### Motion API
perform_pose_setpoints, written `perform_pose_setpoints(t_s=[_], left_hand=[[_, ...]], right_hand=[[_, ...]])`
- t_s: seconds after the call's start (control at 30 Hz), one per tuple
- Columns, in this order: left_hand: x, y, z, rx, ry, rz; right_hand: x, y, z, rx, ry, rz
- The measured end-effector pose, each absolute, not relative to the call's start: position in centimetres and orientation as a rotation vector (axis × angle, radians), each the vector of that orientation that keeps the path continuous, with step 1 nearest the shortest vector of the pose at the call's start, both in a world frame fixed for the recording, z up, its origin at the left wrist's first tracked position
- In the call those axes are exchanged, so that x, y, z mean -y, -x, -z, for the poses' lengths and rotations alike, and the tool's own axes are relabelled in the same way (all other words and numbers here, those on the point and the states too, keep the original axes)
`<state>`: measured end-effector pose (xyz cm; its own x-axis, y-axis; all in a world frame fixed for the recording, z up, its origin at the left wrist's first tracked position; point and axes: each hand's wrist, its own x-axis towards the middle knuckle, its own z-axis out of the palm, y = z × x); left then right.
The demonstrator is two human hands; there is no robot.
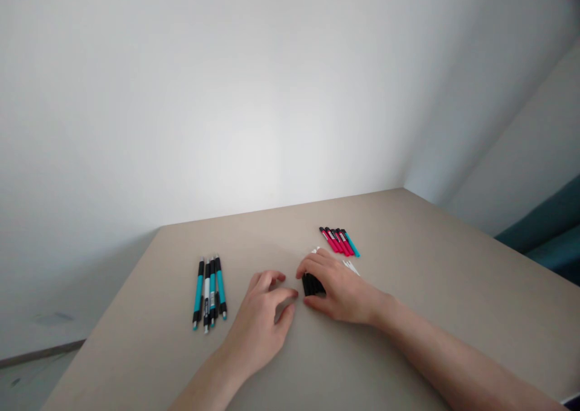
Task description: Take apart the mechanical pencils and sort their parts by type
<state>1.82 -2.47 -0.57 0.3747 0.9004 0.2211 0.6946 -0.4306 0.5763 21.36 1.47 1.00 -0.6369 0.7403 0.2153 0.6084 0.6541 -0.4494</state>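
While the right hand cups the black pens loosely and the left hand lies open and empty beside it, a pen could roll free.

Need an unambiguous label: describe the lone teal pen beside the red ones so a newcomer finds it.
On the beige table, look beyond the right hand to the short row of pens lying side by side. The teal pen is at that row's right end; every other pen there is red.
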Motion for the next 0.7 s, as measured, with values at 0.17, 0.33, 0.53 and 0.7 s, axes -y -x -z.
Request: perform_pose_setpoints(t_s=[0.17,0.33,0.53,0.7], left_hand=[[2.50,-1.74,0.71,-1.366,-2.263,-0.747],[2.46,-1.69,0.67,-1.369,-2.262,-0.738],[2.47,-1.74,0.55,-1.365,-2.258,-0.731],[2.48,-1.78,0.57,-1.380,-2.274,-0.722]], right_hand=[[-1.44,-21.47,-1.00,2.489,1.065,-0.495],[-1.42,-21.45,-1.01,2.518,1.050,-0.489],[-1.38,-21.54,-1.13,2.534,1.059,-0.489],[-1.36,-21.52,-1.16,2.541,1.067,-0.496]])
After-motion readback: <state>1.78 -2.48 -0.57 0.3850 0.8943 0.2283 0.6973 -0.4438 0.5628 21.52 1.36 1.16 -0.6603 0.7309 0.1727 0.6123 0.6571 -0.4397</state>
